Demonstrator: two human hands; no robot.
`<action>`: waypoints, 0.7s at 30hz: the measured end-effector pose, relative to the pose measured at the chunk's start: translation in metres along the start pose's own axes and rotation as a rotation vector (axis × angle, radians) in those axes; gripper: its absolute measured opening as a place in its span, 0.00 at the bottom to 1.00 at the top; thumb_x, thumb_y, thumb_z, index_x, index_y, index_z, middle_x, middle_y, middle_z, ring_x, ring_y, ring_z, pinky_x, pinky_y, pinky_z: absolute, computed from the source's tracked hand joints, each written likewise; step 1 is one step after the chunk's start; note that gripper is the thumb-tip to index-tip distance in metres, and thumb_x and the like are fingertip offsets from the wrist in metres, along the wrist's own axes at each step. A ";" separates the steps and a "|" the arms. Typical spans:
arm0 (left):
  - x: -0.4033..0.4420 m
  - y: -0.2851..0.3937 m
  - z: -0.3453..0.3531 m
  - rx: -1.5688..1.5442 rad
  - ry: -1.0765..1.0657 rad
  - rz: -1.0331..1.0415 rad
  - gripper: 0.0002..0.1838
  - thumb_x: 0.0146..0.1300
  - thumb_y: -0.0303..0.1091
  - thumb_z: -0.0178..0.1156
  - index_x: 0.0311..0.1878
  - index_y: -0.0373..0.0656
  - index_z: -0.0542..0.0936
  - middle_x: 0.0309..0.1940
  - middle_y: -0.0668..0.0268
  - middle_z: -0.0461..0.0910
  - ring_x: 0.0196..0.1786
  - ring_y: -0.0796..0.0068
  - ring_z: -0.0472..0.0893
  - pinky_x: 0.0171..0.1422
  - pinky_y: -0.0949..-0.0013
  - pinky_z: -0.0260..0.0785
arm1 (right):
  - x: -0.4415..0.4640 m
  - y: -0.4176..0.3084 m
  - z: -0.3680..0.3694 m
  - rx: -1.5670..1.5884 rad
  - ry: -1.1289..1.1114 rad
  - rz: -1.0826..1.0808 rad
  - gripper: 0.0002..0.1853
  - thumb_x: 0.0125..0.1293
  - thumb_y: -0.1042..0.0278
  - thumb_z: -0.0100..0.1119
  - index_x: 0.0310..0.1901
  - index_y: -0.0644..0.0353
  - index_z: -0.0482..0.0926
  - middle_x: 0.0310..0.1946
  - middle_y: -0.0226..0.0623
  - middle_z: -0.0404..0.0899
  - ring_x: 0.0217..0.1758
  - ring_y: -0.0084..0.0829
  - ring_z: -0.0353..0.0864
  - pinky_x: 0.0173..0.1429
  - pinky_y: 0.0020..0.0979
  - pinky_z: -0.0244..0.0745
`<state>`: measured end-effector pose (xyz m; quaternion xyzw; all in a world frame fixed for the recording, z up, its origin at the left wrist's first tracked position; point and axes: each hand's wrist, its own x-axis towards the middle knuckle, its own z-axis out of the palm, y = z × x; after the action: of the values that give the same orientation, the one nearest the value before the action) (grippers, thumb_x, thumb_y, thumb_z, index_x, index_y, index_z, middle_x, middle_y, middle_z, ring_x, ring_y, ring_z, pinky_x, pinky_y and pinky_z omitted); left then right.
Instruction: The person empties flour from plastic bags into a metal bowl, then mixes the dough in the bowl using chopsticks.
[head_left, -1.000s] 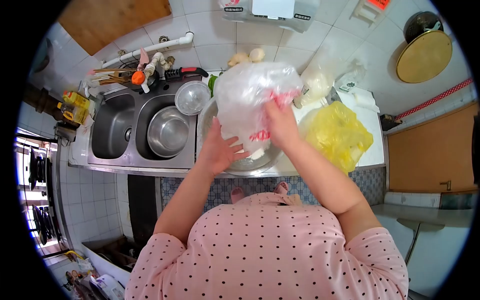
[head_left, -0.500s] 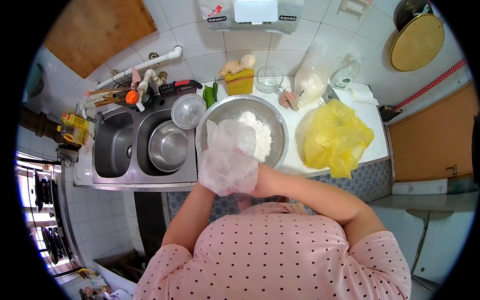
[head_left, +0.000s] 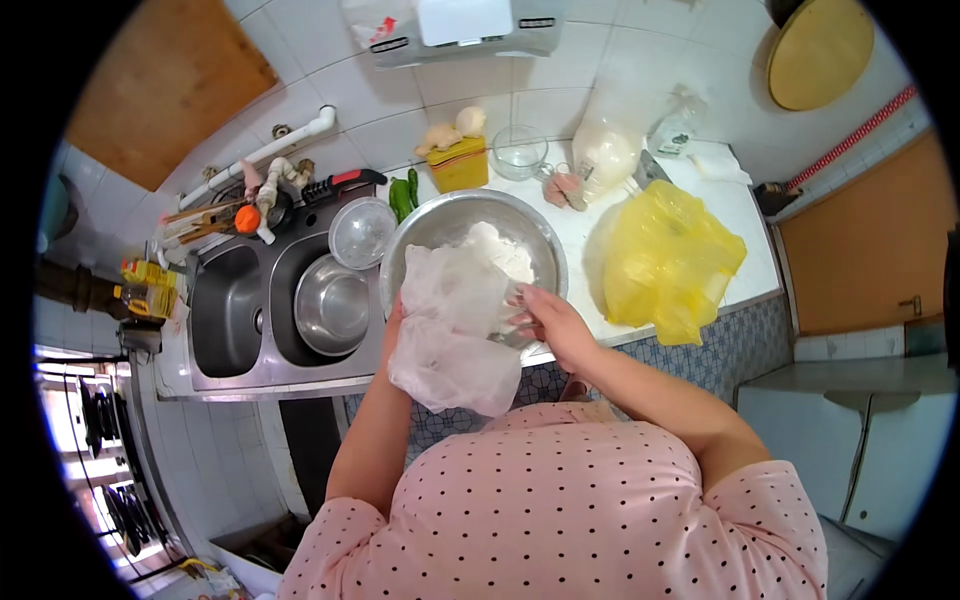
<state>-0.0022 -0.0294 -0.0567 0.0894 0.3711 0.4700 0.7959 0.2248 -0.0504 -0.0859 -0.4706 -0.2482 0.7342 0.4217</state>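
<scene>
A crumpled translucent plastic bag [head_left: 455,350] hangs over the near rim of a large metal bowl [head_left: 553,228]. White flour [head_left: 500,252] lies in the bowl. My right hand [head_left: 548,318] is at the bag's right side with its fingers bent against the plastic; what they grip is hard to make out. At the bag's left side is my left hand [head_left: 396,325], mostly hidden behind the plastic, its fingers out of sight.
A double sink [head_left: 227,310] holding a metal pot [head_left: 332,305] is at left. Behind the bowl are a clear bowl [head_left: 362,233], green peppers [head_left: 401,198], a yellow box [head_left: 458,168] and a glass bowl [head_left: 519,152]. A yellow bag [head_left: 672,262] stands at right.
The plastic bag came down from above the bowl to its near edge, uncovering the flour. My right hand moved from under the bag to its right side. The view shifted.
</scene>
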 end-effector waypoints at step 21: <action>0.001 -0.010 -0.040 0.883 0.267 0.334 0.28 0.54 0.25 0.58 0.62 0.36 0.71 0.51 0.58 0.79 0.52 0.68 0.79 0.56 0.67 0.71 | 0.042 -0.012 0.012 -0.876 0.209 -0.352 0.22 0.57 0.65 0.63 0.55 0.60 0.78 0.23 0.40 0.78 0.27 0.33 0.78 0.36 0.32 0.73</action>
<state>-0.0220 -0.0426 -0.0909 0.4155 0.6144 0.3963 0.5412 0.2102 -0.0077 -0.0925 -0.6260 -0.5662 0.4269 0.3245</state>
